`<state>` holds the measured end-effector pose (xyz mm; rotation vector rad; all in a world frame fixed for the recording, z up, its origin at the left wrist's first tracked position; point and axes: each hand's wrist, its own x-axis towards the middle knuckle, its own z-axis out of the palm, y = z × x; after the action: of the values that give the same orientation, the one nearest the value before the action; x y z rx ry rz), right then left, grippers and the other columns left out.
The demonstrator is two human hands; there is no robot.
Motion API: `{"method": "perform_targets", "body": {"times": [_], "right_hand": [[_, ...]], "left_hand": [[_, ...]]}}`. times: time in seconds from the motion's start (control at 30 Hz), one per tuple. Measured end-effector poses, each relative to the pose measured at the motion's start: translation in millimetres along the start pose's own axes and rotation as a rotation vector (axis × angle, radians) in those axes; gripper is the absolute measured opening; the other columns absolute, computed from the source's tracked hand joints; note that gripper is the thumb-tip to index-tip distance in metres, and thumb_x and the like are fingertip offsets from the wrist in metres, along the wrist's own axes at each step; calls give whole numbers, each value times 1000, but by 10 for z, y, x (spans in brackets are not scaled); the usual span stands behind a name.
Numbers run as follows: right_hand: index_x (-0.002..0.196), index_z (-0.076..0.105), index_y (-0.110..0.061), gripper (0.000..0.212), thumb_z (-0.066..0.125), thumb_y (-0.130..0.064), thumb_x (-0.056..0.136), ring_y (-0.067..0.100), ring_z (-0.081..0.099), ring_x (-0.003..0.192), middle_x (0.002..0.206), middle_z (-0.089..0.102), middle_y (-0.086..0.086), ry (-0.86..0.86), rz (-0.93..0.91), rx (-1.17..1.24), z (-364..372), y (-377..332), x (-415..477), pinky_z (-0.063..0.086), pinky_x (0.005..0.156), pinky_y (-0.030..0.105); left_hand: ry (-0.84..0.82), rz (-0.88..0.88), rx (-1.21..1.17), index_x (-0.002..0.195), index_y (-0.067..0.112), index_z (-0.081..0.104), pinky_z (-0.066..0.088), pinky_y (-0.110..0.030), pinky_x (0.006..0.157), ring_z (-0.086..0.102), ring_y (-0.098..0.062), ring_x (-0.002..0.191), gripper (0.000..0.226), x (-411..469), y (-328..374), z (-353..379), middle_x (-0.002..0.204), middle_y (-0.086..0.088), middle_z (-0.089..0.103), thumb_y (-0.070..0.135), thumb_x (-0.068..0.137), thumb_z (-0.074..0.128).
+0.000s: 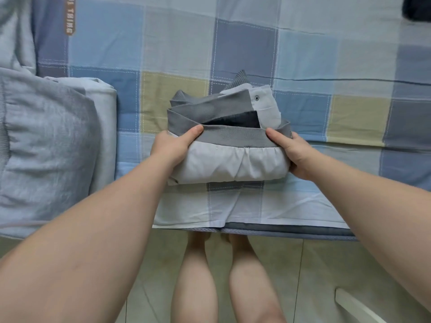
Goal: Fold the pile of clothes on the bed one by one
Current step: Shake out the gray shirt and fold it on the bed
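We're over the bed [177, 43] and its checked sheet, and the jacket [228, 164] sits near the front edge, right in the middle of our view. It's a compact bundle, pale grey cloth below, with the darker ribbed band [235, 136] across the top. A dark lining shows in the opening behind the band, and a small metal snap [256, 98] shows on the pale flap at the back.

The left hand [172, 148] holds the bundle's left end, thumb [193, 131] pressed on the band and fingers curled under the side. The right hand [296, 155] mirrors it on the right end, thumb [274, 134] on the band and fingers wrapped round the corner. Both hands are closed on the jacket, which rests on the sheet between them.

Off to the left lies a blue-grey blanket [46, 136], folded, well apart from the jacket. Something dark [417, 8] peeks in at the far right corner of the bed; we can't tell what it is. Below the bed's edge we see bare legs [196, 287] on the tiled floor [314, 264], and a white bar [356, 306] at the lower right.
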<state>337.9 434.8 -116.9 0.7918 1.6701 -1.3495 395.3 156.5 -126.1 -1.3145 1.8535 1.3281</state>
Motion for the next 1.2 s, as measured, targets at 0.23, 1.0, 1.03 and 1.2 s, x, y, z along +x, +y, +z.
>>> {"method": "perform_targets", "body": {"times": [0.23,1.0,1.03,1.2], "right_hand": [[122,67,-24,42,75,-42,85,21,72,105,111,76,0,16,-37,-18,61,-342,-684,56,91,38],[142,48,-23,67,76,-45,85,17,53,107,121,54,-5,-331,-580,-951,4179,-1663,-1285,42,86,29],[141,48,-21,63,73,-45,87,17,51,105,117,52,-6,-305,-618,-974,4263,-1618,-1225,39,84,28],[136,50,-20,63,66,-57,88,24,56,117,122,59,-3,-146,-731,-1089,4374,-1504,-1054,39,86,33]], "left_hand": [[-91,40,-134,122,24,65,51,-33,95,65,-17,102,65,-637,99,-458,108,10,68,64,73,78],[539,-266,-923,99,20,54,47,-37,89,62,-27,104,44,-1168,-1379,-2669,100,4,64,61,87,65],[531,-274,-919,101,19,54,48,-38,90,62,-27,104,47,-1092,-1432,-2639,101,2,64,62,87,64],[1214,-43,-273,134,13,52,38,-43,92,51,-35,118,61,-1188,-1322,-2603,129,-10,58,39,83,76]]}}
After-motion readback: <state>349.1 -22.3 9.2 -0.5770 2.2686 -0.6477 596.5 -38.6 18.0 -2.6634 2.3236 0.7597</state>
